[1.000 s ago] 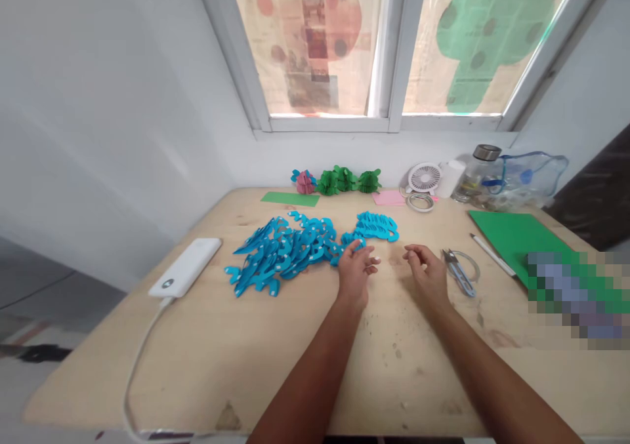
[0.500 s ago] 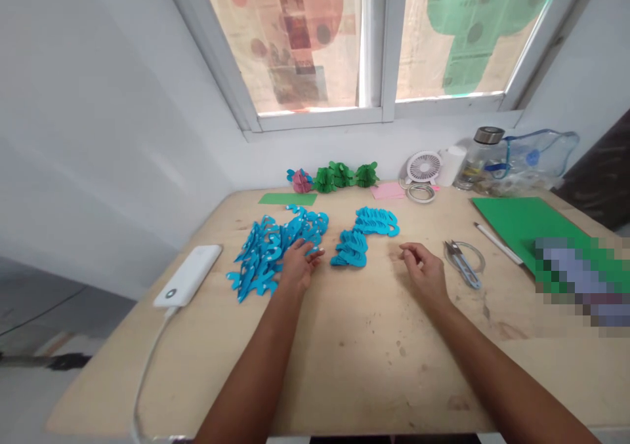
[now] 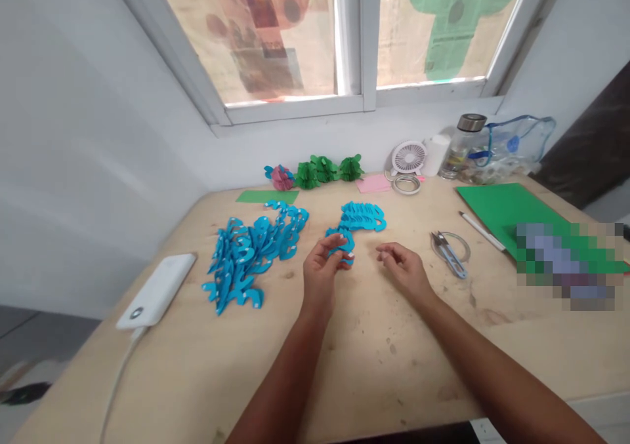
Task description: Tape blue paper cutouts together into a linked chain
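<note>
My left hand is at the near side of a small stack of blue paper cutouts, its fingers bent and apart and partly covering the stack. I see nothing held in it. Over bare wood to the right, my right hand has its fingers curled and thumb and fingertips close together, with nothing visible in them. Behind the small stack lies a fanned row of blue cutouts. A larger heap of white-spotted blue paper cutouts spreads out at the left.
A white power bank with a cable lies left. Thread snips, a white pen and a green sheet are on the right. Along the wall stand green paper figures, a pink one, a small fan and a bottle.
My left hand has moved right from the spotted heap to the small blue stack. My right hand stays beside the stack, fingers still curled. The view has shifted slightly.
</note>
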A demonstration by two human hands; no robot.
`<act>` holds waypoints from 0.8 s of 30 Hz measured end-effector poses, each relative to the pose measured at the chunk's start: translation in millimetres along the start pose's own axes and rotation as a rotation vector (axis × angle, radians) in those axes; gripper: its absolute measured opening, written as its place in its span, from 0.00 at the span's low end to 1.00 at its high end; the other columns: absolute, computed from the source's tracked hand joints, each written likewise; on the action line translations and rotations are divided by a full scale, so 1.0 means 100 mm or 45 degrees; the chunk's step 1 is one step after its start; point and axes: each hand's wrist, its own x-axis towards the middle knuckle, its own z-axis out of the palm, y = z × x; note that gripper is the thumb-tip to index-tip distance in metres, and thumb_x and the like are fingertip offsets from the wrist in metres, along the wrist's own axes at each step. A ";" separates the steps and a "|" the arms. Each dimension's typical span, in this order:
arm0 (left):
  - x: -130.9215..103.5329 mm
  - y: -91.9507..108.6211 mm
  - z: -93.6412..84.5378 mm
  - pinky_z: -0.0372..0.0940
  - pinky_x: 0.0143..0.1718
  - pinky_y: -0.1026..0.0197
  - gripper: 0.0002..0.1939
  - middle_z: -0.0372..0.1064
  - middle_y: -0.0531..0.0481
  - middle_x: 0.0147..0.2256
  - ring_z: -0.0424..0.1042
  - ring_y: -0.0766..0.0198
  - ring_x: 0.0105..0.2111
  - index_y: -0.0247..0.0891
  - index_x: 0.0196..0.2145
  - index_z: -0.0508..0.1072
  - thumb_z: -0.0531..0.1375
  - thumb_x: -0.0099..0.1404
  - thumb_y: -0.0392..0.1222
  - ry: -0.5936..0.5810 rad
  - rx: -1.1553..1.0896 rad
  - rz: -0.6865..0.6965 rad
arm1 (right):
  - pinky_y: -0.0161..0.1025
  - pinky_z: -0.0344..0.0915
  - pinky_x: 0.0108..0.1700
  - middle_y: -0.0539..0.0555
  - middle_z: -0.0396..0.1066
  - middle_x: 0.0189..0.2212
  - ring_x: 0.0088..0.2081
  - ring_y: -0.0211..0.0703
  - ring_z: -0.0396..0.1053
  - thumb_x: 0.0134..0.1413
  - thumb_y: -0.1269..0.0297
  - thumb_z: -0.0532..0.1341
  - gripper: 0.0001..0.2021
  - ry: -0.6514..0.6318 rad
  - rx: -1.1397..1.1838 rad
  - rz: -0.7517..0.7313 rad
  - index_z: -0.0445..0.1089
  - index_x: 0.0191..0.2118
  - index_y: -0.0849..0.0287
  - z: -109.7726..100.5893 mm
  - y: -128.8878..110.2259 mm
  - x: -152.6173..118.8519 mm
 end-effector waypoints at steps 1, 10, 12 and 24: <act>-0.03 -0.03 0.06 0.64 0.25 0.66 0.15 0.71 0.45 0.38 0.71 0.68 0.26 0.35 0.38 0.72 0.62 0.49 0.36 -0.013 0.019 0.017 | 0.36 0.64 0.32 0.53 0.74 0.28 0.30 0.40 0.69 0.51 0.61 0.55 0.12 -0.026 0.035 0.011 0.71 0.37 0.61 0.01 -0.01 0.00; -0.12 -0.20 0.24 0.66 0.28 0.64 0.15 0.71 0.45 0.40 0.71 0.66 0.28 0.36 0.38 0.73 0.60 0.50 0.33 -0.053 0.129 0.069 | 0.34 0.62 0.29 0.51 0.71 0.25 0.27 0.38 0.66 0.51 0.61 0.56 0.09 -0.112 0.065 -0.015 0.71 0.31 0.58 0.04 -0.09 -0.02; -0.13 -0.23 0.24 0.67 0.29 0.64 0.15 0.71 0.45 0.40 0.71 0.66 0.28 0.37 0.38 0.73 0.60 0.50 0.32 -0.062 0.144 0.081 | 0.33 0.60 0.27 0.49 0.69 0.23 0.24 0.36 0.64 0.50 0.61 0.57 0.08 -0.114 0.005 -0.051 0.70 0.29 0.59 0.05 -0.09 -0.03; -0.08 -0.24 0.13 0.65 0.26 0.66 0.13 0.70 0.45 0.39 0.72 0.65 0.30 0.35 0.35 0.73 0.60 0.49 0.31 0.058 0.209 -0.020 | 0.39 0.61 0.38 0.56 0.68 0.31 0.35 0.43 0.64 0.57 0.68 0.50 0.07 -0.147 -0.436 -0.532 0.63 0.31 0.57 0.06 -0.14 -0.09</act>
